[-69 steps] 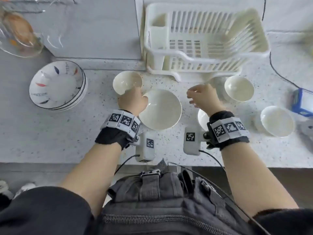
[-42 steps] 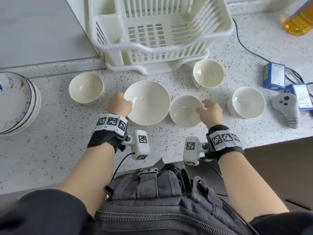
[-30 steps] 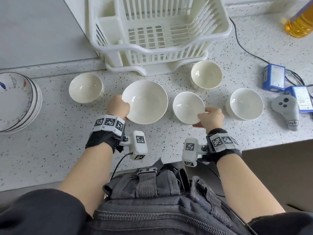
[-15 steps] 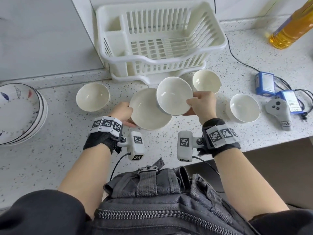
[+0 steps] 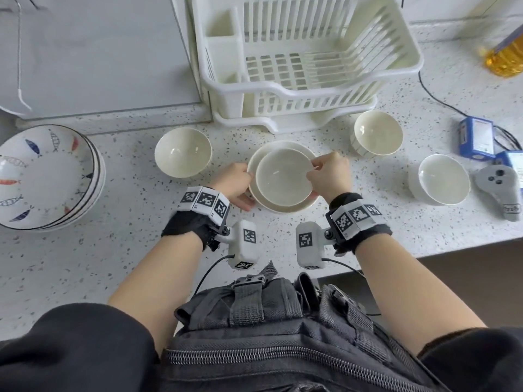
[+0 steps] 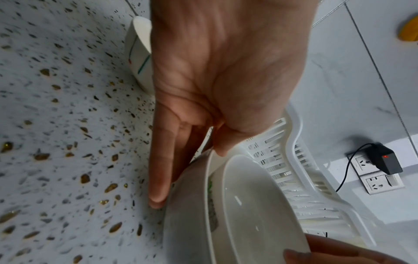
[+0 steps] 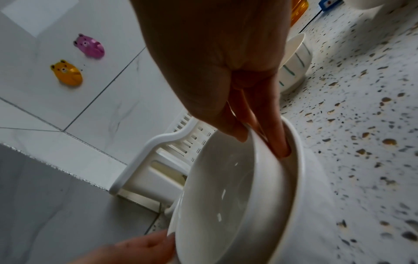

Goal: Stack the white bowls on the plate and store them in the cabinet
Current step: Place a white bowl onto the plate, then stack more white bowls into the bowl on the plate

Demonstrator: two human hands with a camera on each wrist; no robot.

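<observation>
A white bowl (image 5: pixel 283 179) lies inside the larger white plate (image 5: pixel 283 208) at the counter's middle. My right hand (image 5: pixel 314 168) pinches the bowl's right rim, thumb inside, fingers (image 7: pixel 278 142) wedged between bowl (image 7: pixel 214 187) and plate (image 7: pixel 305 196). My left hand (image 5: pixel 246 190) grips the plate's left rim (image 6: pixel 187 214), thumb on top, fingers along the outside. Three more white bowls stand on the counter: one at the left (image 5: pixel 182 152), one at the back right (image 5: pixel 377 134), one at the right (image 5: pixel 440 179).
An empty white dish rack (image 5: pixel 297 52) stands just behind the plate. A stack of fish-patterned plates (image 5: pixel 42 176) sits at the far left. Blue boxes (image 5: pixel 477 138), a grey controller (image 5: pixel 498 190), a cable and an oil bottle (image 5: pixel 503 55) lie right. The counter edge (image 5: pixel 452 241) runs close in front.
My right hand lifted the bowl from the counter, carried it left and lowered it into the plate. The left hand has stayed on the plate's rim.
</observation>
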